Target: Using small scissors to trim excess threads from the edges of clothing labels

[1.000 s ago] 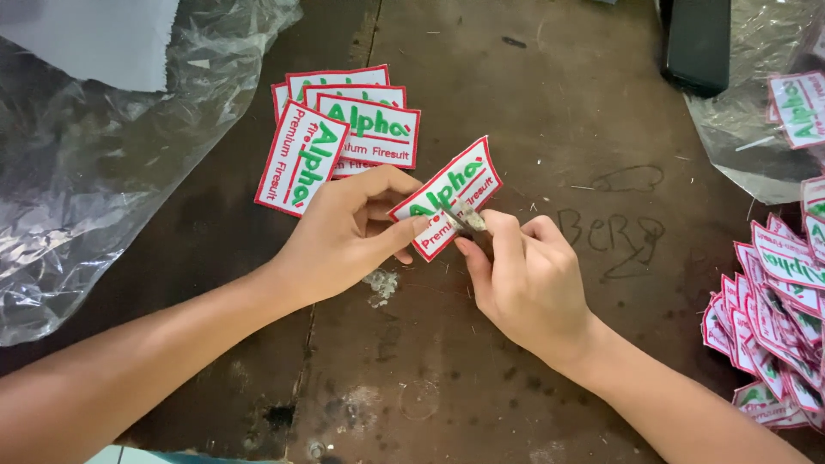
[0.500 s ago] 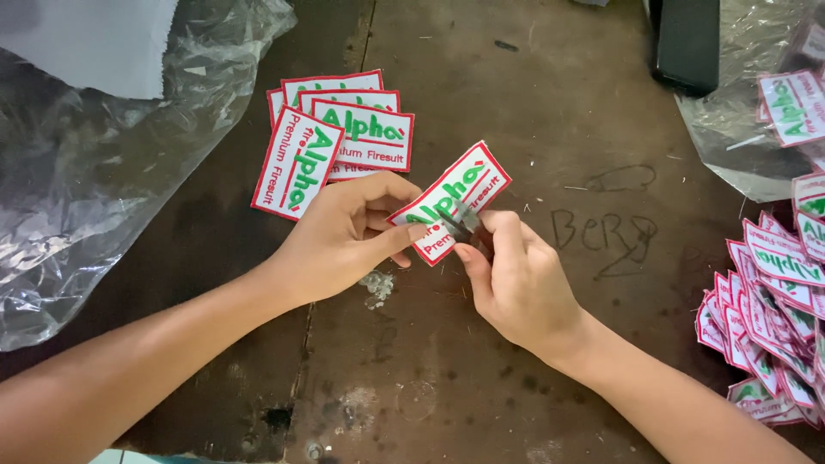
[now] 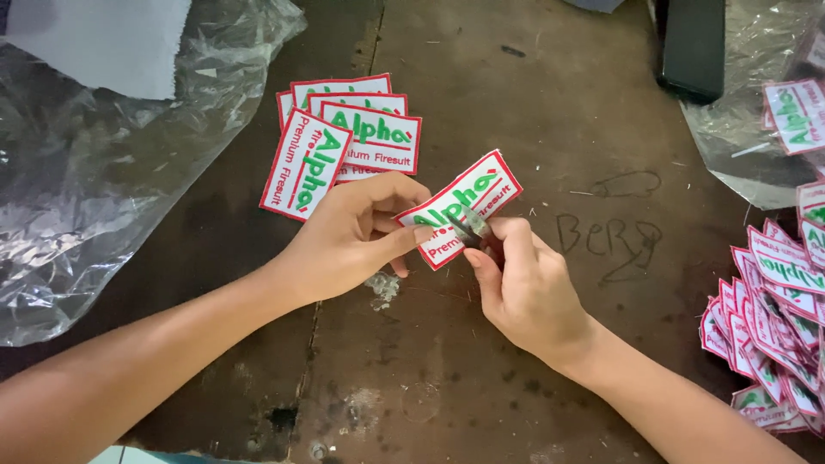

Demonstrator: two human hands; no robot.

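Observation:
My left hand [image 3: 348, 236] pinches the lower left edge of a white embroidered patch [image 3: 481, 193] with a red border and green lettering, held tilted above the dark wooden table [image 3: 481, 361]. My right hand [image 3: 524, 288] grips a small metal thread snipper [image 3: 468, 228], its blades laid against the middle of the patch. Just behind my left hand lies a small stack of the same patches [image 3: 344, 142].
Crumpled clear plastic sheeting [image 3: 112, 172] covers the table's left side. At the right edge sits a heap of several more patches [image 3: 773, 318], with others on plastic at the upper right [image 3: 795, 116]. A dark box [image 3: 692, 47] stands at the back. Scribbles mark the tabletop.
Both hands and the held patch stay in almost the same place; the patch has only shifted very slightly under the snipper.

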